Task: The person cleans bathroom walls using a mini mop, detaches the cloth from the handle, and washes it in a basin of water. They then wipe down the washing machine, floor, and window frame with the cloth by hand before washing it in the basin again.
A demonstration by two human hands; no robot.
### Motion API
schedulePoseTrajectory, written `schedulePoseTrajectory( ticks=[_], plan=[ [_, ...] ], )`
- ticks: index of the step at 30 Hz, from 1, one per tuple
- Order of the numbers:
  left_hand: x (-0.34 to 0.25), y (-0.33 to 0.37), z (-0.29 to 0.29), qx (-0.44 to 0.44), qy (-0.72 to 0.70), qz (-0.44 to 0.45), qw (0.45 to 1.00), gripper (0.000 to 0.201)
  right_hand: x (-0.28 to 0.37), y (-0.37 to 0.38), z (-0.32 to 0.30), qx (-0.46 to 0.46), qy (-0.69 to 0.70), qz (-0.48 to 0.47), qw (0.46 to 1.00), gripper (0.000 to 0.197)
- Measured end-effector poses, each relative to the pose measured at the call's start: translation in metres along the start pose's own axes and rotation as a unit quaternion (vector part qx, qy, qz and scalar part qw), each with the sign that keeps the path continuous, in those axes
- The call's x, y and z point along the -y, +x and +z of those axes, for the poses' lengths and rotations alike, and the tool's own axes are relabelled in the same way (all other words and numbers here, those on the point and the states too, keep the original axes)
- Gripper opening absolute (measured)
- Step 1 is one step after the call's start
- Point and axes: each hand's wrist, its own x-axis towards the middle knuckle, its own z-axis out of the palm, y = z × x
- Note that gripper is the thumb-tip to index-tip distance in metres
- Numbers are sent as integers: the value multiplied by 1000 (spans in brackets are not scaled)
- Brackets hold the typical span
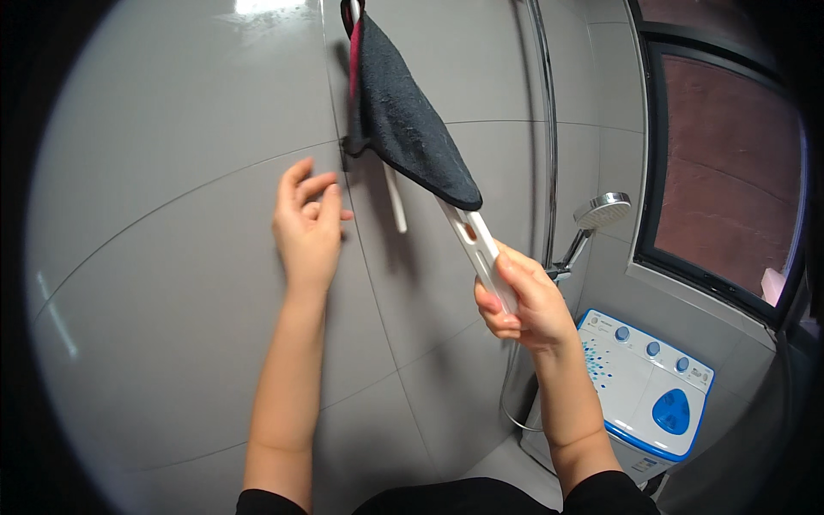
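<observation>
My right hand [530, 296] grips the lower end of a flat white plastic bar [481, 249] with slots in it, thumb on top. A dark grey cloth [408, 116] with black edging and a strip of red along one side is draped over the upper part of the bar and hides it. Below the cloth a thin white rod [395, 197] sticks out; whether it joins the bar is hidden. To the left of the cloth, my left hand [309, 223] is raised with nothing in it, its fingers loosely bent and apart, close to the cloth's lower corner but not touching it.
Behind my hands stands a grey tiled wall [189, 283]. A shower head [603, 209] and its metal pipe [548, 129] are to the right. At the lower right sits a white and blue washing machine [639, 378], beneath a dark-framed window [725, 163].
</observation>
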Motion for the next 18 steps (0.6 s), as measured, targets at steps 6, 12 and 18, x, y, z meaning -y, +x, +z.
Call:
schedulePoseTrajectory(
  ticks=[6,12,18],
  plan=[
    [17,13,26,181,-270,-78,942,31,-16,-17,-22,126,208,38,969,46],
    [7,11,42,67,-247,-62,965,17,-33,-25,-41,140,348,71,924,44],
    [15,19,31,-32,64,102,992,8,-38,-19,-41,57,309,41,949,43]
  ],
)
